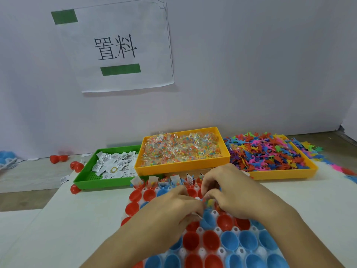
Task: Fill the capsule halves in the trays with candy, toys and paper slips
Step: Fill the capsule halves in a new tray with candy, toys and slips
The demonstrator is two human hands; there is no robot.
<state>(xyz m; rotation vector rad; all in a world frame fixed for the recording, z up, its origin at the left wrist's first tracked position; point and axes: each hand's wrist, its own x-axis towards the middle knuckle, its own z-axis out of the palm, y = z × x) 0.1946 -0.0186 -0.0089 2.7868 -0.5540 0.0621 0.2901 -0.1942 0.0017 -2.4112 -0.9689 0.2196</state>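
Your two hands meet over the white capsule tray, which sits on the tabletop right in front of you with red and blue capsule halves standing open-side up in its sockets. Your left hand has its fingers curled inward, and a white paper slip pokes out from under them. Your right hand is also curled, its fingertips pinching a small clear candy packet with coloured beads, just above the halves in the middle rows. Your fingertips nearly touch each other there; whether the left also grips the packet, you cannot tell from this view. In the far row of the tray, several halves already hold candy and upright slips. Behind the tray, three supply bins stand side by side against the wall: a green bin on the left with folded printed paper slips, an orange bin in the middle, heaped with candy packets, and a second orange bin on the right, overflowing with small coloured toy dinosaurs. A few loose red capsule halves lie on the tabletop left of the green bin. A paper sign with printed characters is taped to the wall with green tape.
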